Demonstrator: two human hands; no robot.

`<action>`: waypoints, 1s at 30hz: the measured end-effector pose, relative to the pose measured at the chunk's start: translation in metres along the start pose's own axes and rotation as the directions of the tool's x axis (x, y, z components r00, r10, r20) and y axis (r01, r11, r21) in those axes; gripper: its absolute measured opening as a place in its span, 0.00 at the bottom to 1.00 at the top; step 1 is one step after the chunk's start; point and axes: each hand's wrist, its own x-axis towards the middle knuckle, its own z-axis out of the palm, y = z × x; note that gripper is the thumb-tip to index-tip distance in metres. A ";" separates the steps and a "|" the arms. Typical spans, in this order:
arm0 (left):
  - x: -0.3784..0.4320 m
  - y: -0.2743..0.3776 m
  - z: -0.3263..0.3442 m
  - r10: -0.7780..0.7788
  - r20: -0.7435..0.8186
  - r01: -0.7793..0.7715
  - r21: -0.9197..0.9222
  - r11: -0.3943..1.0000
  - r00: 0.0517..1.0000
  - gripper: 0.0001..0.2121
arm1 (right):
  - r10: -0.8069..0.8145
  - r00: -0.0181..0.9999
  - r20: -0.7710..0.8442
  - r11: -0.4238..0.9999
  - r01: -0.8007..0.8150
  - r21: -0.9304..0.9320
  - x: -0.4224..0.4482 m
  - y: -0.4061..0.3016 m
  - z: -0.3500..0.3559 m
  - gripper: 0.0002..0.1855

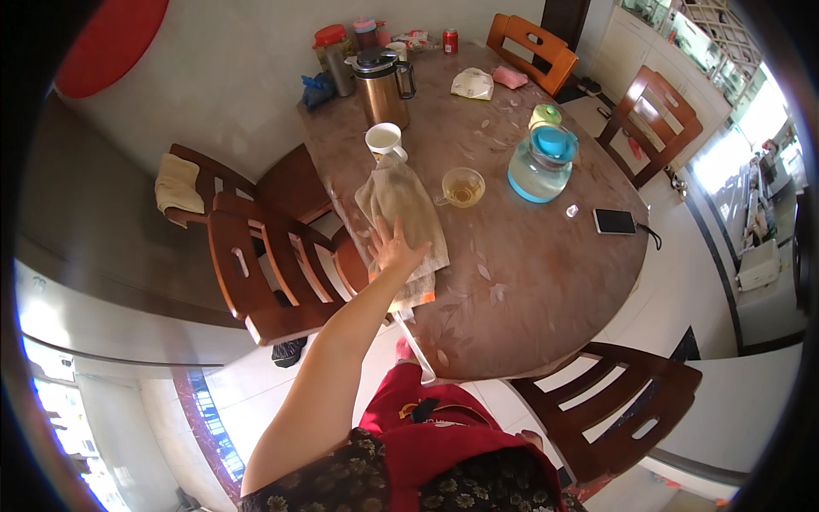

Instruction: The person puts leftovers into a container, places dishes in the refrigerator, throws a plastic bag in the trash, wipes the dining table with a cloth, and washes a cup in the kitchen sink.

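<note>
My left hand (397, 248) lies palm down, fingers spread, on a beige-grey cloth (409, 198) near the table's left edge. The cloth's far end touches a white mug (385, 139); its near end has an orange patch. Right of the cloth stands a glass cup (463, 187) with pale liquid. Farther right is a clear jug (542, 166) with a blue lid and base. What seems to be my right hand (531, 439) shows only slightly, low beside the red apron (441, 441); its fingers cannot be made out.
The brown table (531, 281) bears a copper-coloured insulated pitcher (382, 93), a phone (615, 221), a red can (450, 41), a green-lidded container (545, 116) and a pink cloth (510, 77). Wooden chairs stand around it, one close at left (275, 269), one at lower right (614, 409).
</note>
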 end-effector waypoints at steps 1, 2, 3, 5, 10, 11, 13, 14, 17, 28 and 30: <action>0.008 0.011 -0.002 0.015 0.041 -0.015 -0.005 1.000 0.999 0.39 | 0.028 0.999 -0.022 0.999 -0.027 0.046 0.004 0.003 -0.002 0.22; 0.014 0.014 -0.008 0.020 0.080 -0.020 0.002 1.000 0.997 0.38 | 0.056 0.998 -0.028 0.995 -0.053 0.089 0.000 -0.001 -0.001 0.21; 0.021 0.012 -0.010 0.026 0.120 -0.027 0.008 1.000 0.992 0.37 | 0.067 0.998 -0.015 0.991 -0.065 0.116 0.000 -0.009 -0.002 0.20; 0.035 -0.013 0.005 0.170 0.069 -0.173 0.032 0.984 0.983 0.31 | 0.101 0.995 0.015 0.981 -0.103 0.167 -0.012 -0.023 -0.002 0.17; 0.063 -0.064 -0.010 0.483 0.037 -0.480 -0.069 0.874 0.875 0.17 | -0.079 0.988 0.136 0.899 0.012 0.438 -0.052 -0.171 -0.006 0.14; 0.068 -0.076 -0.029 0.499 0.078 -0.495 -0.071 0.866 0.863 0.16 | -0.158 0.984 0.079 0.943 0.127 0.308 -0.052 -0.220 -0.002 0.14; 0.091 -0.105 -0.047 0.478 0.095 -0.479 -0.007 0.878 0.873 0.14 | -0.390 0.920 0.034 0.900 0.373 0.224 -0.042 -0.313 0.011 0.14; 0.107 -0.124 -0.052 0.432 0.072 -0.436 0.062 0.898 0.899 0.13 | -0.535 0.842 0.074 0.845 0.531 0.071 -0.037 -0.365 0.022 0.14; 0.177 -0.157 -0.060 0.287 -0.113 -0.284 0.043 0.958 0.951 0.11 | -0.675 0.719 0.165 0.737 0.670 0.095 0.000 -0.479 0.066 0.16; 0.313 -0.146 -0.025 0.133 -0.196 -0.096 0.188 0.978 0.972 0.26 | -0.867 0.483 -0.121 0.496 0.812 -0.307 0.107 -0.676 0.196 0.24; 0.313 -0.135 -0.021 0.139 -0.214 -0.095 0.200 0.975 0.967 0.26 | -0.822 0.546 -0.164 0.570 0.795 -0.207 0.112 -0.682 0.195 0.24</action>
